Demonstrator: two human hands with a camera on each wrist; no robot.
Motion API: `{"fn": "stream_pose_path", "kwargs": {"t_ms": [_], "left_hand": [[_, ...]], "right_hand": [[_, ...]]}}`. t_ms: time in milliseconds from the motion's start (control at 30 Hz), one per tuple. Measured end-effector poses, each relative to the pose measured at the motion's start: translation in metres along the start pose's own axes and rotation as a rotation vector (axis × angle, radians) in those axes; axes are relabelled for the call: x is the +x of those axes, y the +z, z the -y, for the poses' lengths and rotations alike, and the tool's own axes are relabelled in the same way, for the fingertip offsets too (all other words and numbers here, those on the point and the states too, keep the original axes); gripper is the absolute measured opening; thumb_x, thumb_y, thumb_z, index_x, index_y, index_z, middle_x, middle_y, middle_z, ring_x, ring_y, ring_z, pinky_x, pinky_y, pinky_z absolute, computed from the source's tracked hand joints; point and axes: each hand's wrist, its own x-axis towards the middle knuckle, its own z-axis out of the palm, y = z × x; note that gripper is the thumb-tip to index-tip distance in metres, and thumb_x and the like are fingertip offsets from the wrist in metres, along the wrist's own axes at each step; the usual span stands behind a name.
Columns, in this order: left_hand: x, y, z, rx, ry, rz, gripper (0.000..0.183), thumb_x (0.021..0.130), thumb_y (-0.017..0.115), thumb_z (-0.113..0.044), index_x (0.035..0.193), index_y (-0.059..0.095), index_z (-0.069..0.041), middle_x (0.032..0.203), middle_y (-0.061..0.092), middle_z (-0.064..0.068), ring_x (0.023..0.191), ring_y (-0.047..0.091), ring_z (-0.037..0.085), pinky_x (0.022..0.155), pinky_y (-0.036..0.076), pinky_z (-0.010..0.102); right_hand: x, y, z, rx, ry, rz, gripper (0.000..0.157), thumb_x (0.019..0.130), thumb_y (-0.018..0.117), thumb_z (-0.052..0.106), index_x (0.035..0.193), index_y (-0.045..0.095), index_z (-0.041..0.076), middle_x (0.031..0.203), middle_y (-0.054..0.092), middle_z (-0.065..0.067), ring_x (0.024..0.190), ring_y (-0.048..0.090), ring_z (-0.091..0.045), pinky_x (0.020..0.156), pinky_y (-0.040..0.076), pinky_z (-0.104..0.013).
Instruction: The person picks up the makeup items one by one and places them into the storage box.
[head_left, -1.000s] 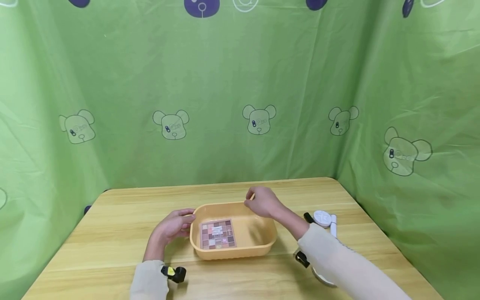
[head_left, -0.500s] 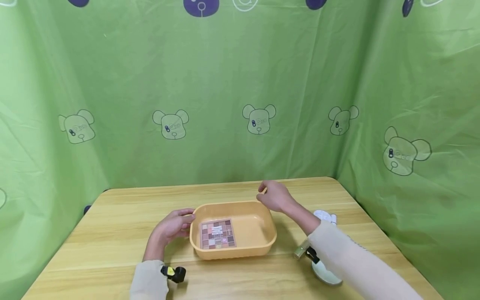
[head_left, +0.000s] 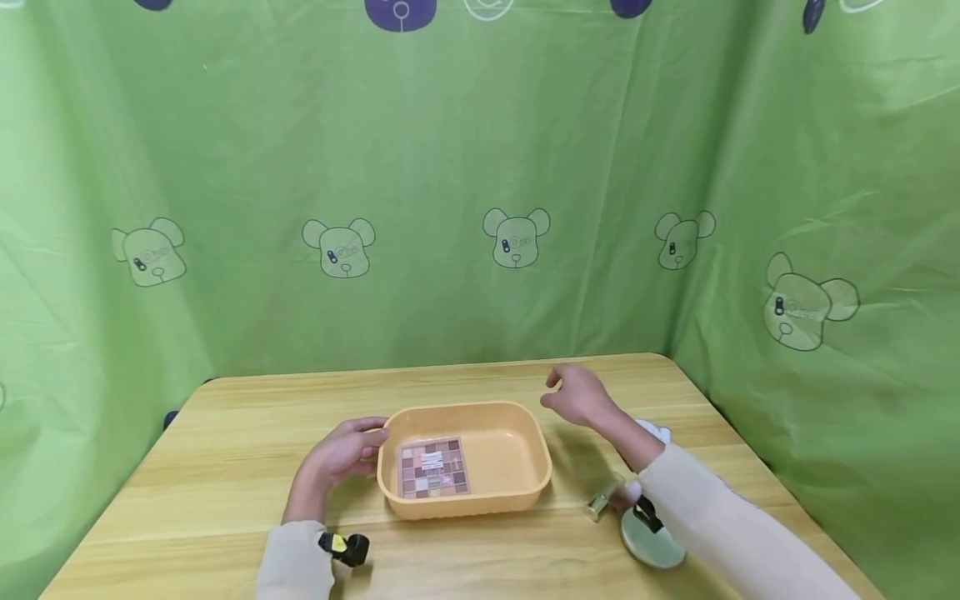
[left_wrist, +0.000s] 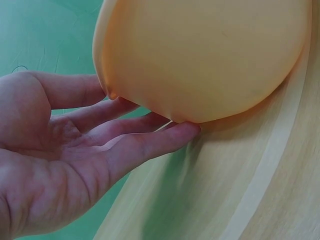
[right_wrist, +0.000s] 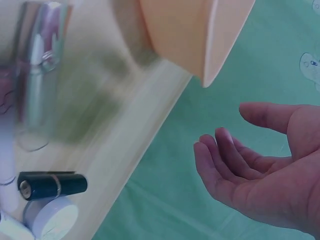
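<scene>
A pale orange plastic basket (head_left: 472,506) stands on the table, and an eyeshadow palette (head_left: 432,468) with a grid of shades lies flat in its left half. My left hand (head_left: 341,457) holds the basket's left end. In the left wrist view the thumb meets the rim of the basket (left_wrist: 210,55), while the other fingers lie against its outside. My right hand (head_left: 581,396) hovers beyond the basket's far right corner, apart from it. Its fingers are loosely bent with nothing between them, as the right wrist view of the hand (right_wrist: 265,170) shows.
Right of the basket lie a small clear-and-gold tube (head_left: 600,504) and a round mirror (head_left: 651,546), partly under my right forearm. The right wrist view shows a black lipstick-like tube (right_wrist: 57,185) beside a round white case (right_wrist: 54,220). Green curtains (head_left: 420,317) enclose the table.
My right hand has left the basket's far rim and moved right, uncovering more of the mirror and the clear-and-gold tube. The left hand, basket and palette have stayed put.
</scene>
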Motion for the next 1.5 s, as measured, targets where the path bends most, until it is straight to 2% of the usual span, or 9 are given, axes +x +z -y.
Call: {"fn": "stream_pose_path", "kwargs": {"t_ms": [133,267,533,633,733,833,1033,1200,1500], "left_hand": [[0.000,0.001,0.000,-0.005,-0.003,-0.003,0.046,0.098,0.048,-0.014,0.140,0.039,0.005,0.124,0.056,0.027,0.106,0.060,0.031,0.088,0.054,0.044],[-0.001,0.001,-0.001,-0.002,-0.001,-0.004,0.047,0.098,0.048,-0.014,0.140,0.038,0.005,0.123,0.057,0.026,0.106,0.060,0.031,0.088,0.054,0.045],[0.000,0.001,0.000,-0.005,0.002,-0.010,0.046,0.098,0.048,-0.013,0.139,0.039,0.006,0.125,0.056,0.027,0.109,0.059,0.033,0.088,0.054,0.046],[0.001,0.002,0.001,-0.009,0.001,-0.009,0.046,0.098,0.048,-0.013,0.139,0.039,0.006,0.125,0.055,0.028,0.110,0.058,0.034,0.089,0.053,0.046],[0.001,0.002,0.001,-0.008,0.003,-0.012,0.046,0.098,0.048,-0.013,0.139,0.039,0.006,0.125,0.055,0.028,0.110,0.058,0.034,0.089,0.053,0.046],[0.001,0.002,0.000,-0.006,0.002,-0.013,0.046,0.098,0.048,-0.014,0.139,0.039,0.006,0.125,0.055,0.028,0.109,0.059,0.034,0.088,0.054,0.045],[0.000,0.001,0.000,-0.003,-0.005,-0.016,0.047,0.098,0.049,-0.014,0.139,0.039,0.005,0.123,0.057,0.026,0.107,0.060,0.032,0.087,0.054,0.044],[0.000,0.001,-0.001,-0.005,-0.006,-0.023,0.047,0.098,0.050,-0.014,0.139,0.039,0.005,0.122,0.058,0.026,0.106,0.060,0.031,0.087,0.055,0.044],[-0.002,0.002,-0.001,0.002,-0.009,-0.034,0.046,0.098,0.049,-0.013,0.139,0.040,0.005,0.120,0.058,0.025,0.100,0.061,0.027,0.086,0.055,0.044]], "right_hand": [[-0.001,0.000,-0.010,-0.024,0.037,0.013,0.040,0.079,0.069,0.018,0.112,0.060,-0.003,0.111,0.063,-0.020,0.085,0.059,-0.029,0.070,0.052,-0.039],[0.000,0.001,-0.021,-0.068,0.064,0.016,0.044,0.077,0.070,0.019,0.112,0.059,-0.005,0.112,0.063,-0.022,0.093,0.059,-0.034,0.078,0.052,-0.044],[0.001,0.000,-0.043,-0.121,0.143,0.097,0.053,0.078,0.068,0.018,0.118,0.053,-0.012,0.115,0.058,-0.028,0.085,0.057,-0.030,0.075,0.054,-0.043],[0.000,0.000,-0.051,-0.154,0.148,0.094,0.047,0.075,0.066,0.015,0.112,0.054,-0.012,0.109,0.060,-0.027,0.084,0.056,-0.031,0.072,0.053,-0.042],[-0.002,0.000,-0.059,-0.182,0.150,0.084,0.032,0.072,0.063,0.011,0.096,0.056,-0.007,0.090,0.060,-0.021,0.075,0.053,-0.029,0.062,0.050,-0.037],[-0.005,-0.001,-0.065,-0.196,0.154,0.095,0.020,0.070,0.060,0.009,0.085,0.053,-0.003,0.076,0.054,-0.014,0.064,0.049,-0.026,0.051,0.043,-0.032],[-0.009,0.000,-0.072,-0.203,0.212,0.138,0.014,0.070,0.056,0.006,0.082,0.054,-0.001,0.074,0.055,-0.016,0.047,0.052,-0.019,0.038,0.045,-0.025],[-0.013,-0.001,-0.075,-0.204,0.225,0.153,0.007,0.068,0.053,0.004,0.075,0.053,0.001,0.072,0.055,-0.017,0.044,0.052,-0.018,0.036,0.043,-0.023],[-0.019,-0.003,-0.080,-0.269,0.175,0.158,0.005,0.062,0.055,0.004,0.066,0.052,0.005,0.066,0.054,-0.012,0.053,0.051,-0.021,0.042,0.042,-0.024]]}}
